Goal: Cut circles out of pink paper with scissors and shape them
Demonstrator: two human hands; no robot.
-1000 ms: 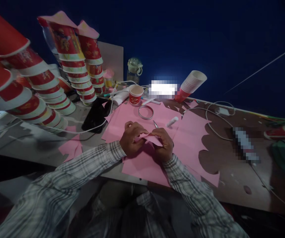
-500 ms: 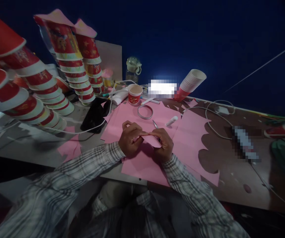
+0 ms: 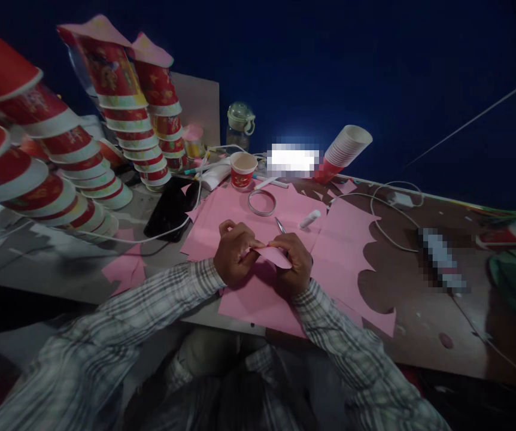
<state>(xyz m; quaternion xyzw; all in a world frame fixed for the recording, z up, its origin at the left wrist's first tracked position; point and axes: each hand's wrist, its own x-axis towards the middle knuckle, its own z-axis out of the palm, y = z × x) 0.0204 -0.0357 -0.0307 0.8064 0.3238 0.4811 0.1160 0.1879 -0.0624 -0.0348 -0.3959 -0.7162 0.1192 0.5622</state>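
Note:
My left hand [image 3: 233, 253] and my right hand [image 3: 292, 263] are both closed on a small piece of pink paper [image 3: 274, 255], held between them just above the table. The fingertips of the two hands meet at the paper's top edge. A thin metal tip [image 3: 280, 225], perhaps of scissors, sticks out above my right hand. Beneath the hands lie large pink paper sheets [image 3: 262, 299] with jagged cut edges.
Leaning stacks of red paper cups [image 3: 60, 149] fill the left. A single red cup [image 3: 242, 169], a tape ring [image 3: 262, 203], a glue stick [image 3: 310, 218], a black phone [image 3: 170, 208], white cables [image 3: 381, 227] and a tilted cup stack [image 3: 345, 149] lie around. Pink scraps [image 3: 126, 269] lie left.
The hands have stayed together on the small pink piece, working it slightly. The view has drifted a little to the right and down.

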